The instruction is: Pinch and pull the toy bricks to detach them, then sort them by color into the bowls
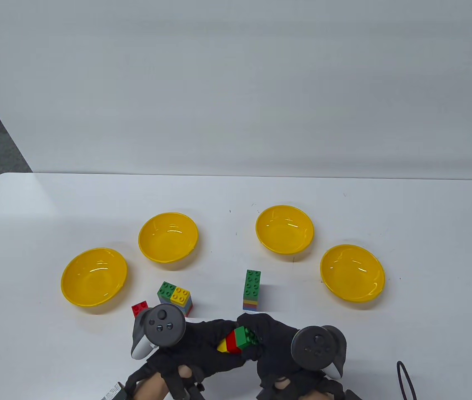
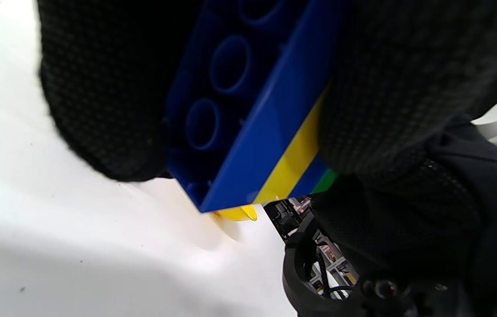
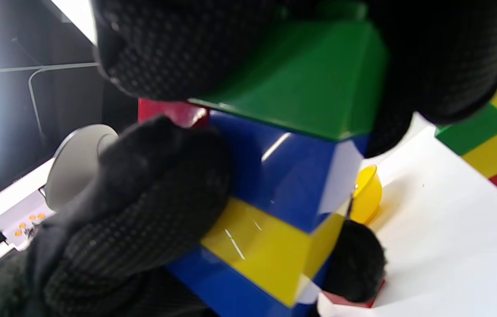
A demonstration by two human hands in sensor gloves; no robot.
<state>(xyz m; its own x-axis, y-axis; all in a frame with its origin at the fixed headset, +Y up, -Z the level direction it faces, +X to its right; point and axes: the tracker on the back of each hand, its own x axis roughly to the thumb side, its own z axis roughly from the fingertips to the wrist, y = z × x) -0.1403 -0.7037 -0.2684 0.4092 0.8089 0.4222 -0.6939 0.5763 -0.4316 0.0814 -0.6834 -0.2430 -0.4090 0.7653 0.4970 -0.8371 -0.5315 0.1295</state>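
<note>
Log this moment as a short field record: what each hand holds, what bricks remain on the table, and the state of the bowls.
left hand: grips lower end of the multicolour plastic brick stack
right hand: grips green top brick of the same stack
stack position: held between both hands, near table edge
table stacks: green-topped tall stack; green-and-yellow-topped stack
loose brick: small red brick
yellow plastic bowls: four, all empty

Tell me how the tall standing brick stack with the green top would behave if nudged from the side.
The tall stack stands upright on a narrow base between the bowls, so a push near its green top would probably tip it, not slide it. Its glossy plastic looks rigid and likely light and somewhat slick. The seams between its layers may separate if it falls.
</note>
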